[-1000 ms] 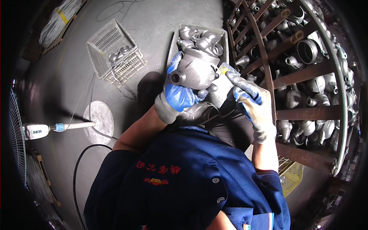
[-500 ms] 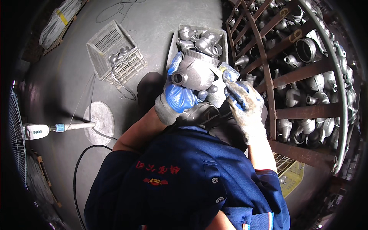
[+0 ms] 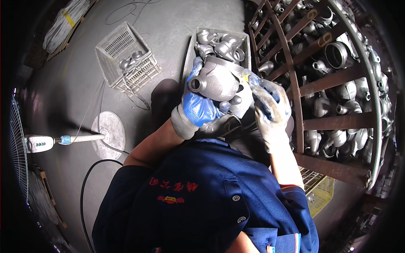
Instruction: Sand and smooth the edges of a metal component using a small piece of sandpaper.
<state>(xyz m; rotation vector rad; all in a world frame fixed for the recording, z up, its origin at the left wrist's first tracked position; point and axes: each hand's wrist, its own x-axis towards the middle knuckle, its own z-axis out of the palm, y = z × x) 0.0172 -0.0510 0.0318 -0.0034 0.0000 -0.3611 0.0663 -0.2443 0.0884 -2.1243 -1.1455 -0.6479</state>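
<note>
In my gloved left hand (image 3: 197, 103), blue with a grey cuff, rests a large grey metal casting (image 3: 219, 83). It has a ridged round rim at its far end and a short round pipe opening facing left. My left fingers wrap round its left side and underside. My right hand (image 3: 272, 101), in a worn whitish glove with blue fingers, is at the casting's right side. Its fingers are bent and their tips come together by the rim, where a small yellow patch shows. What they pinch, if anything, I cannot make out.
Beyond the casting stands a grey bin (image 3: 249, 46) of similar metal castings (image 3: 228, 46). On the right, a brown metal rack (image 3: 297, 97) holds many more. To the left are a plastic crate (image 3: 122, 55), a fan's round base (image 3: 109, 135) and a black cable (image 3: 82, 198).
The casting has shifted slightly to the right and nearer in my left hand. My right hand has turned a little, its fingertips moving up along the casting's side to the rim.
</note>
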